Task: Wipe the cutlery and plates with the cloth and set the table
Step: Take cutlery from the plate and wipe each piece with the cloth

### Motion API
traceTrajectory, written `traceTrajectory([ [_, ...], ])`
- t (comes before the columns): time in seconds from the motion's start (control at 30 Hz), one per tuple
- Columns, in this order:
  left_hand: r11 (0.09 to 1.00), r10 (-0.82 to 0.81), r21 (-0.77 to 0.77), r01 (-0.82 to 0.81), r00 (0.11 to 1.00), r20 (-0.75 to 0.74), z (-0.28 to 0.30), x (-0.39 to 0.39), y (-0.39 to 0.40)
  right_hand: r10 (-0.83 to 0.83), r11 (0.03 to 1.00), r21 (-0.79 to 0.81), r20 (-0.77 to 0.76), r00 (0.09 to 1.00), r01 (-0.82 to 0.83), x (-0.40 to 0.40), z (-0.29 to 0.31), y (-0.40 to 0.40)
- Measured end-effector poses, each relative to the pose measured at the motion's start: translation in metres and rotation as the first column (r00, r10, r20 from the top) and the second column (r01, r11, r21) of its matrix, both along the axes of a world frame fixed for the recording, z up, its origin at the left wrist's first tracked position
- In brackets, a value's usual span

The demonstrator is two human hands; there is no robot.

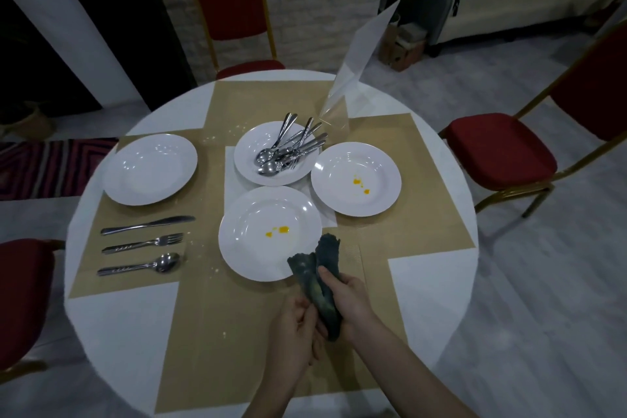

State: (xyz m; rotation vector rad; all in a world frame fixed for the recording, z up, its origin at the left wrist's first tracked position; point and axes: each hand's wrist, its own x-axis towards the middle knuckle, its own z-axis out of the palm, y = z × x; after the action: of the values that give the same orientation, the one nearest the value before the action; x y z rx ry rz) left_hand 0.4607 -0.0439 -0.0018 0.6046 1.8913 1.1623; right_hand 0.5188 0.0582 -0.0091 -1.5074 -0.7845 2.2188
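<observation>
A dark cloth (320, 285) was held low in the frame by both hands, left hand (294, 332) and right hand (351, 299) curled around it, beside a stained plate (268, 232).

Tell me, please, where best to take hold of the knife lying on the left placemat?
Probably by the handle: the knife lies flat, handle toward the table's left edge, blade toward the centre. Come from above with a pinch across the handle; the fork lies close beside it.
</observation>
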Motion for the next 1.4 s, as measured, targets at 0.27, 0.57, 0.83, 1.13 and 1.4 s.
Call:
traceTrajectory([
  [0.27, 0.996, -0.027, -0.092, 0.017, 0.994, -0.108, 0.002, -0.007, -0.002, -0.127, 0.990, -0.042, 0.136, 0.983, 0.134, -0.018, -0.006, 0.023],
  [0.57, 0.997, 0.011, -0.071, -0.017, 0.996, -0.085, 0.010, -0.009, -0.011, -0.135, 0.991, 0.003, 0.192, 0.972, 0.137, -0.019, -0.014, 0.041],
  [0.83, 0.998, 0.036, -0.056, -0.039, 0.998, -0.044, 0.009, -0.008, -0.025, -0.136, 0.990, 0.047, 0.200, 0.970, 0.130, -0.011, -0.026, 0.050],
  [1.13, 0.989, 0.146, 0.006, -0.147, 0.987, 0.068, -0.013, -0.014, -0.071, -0.197, 0.959, 0.249, 0.255, 0.947, 0.133, 0.053, -0.009, 0.123],
  [1.4, 0.979, 0.200, -0.036, -0.200, 0.980, -0.006, -0.018, -0.006, -0.035, 0.152, 0.971, 0.166, 0.114, 0.982, -0.170, 0.046, -0.016, 0.041],
])
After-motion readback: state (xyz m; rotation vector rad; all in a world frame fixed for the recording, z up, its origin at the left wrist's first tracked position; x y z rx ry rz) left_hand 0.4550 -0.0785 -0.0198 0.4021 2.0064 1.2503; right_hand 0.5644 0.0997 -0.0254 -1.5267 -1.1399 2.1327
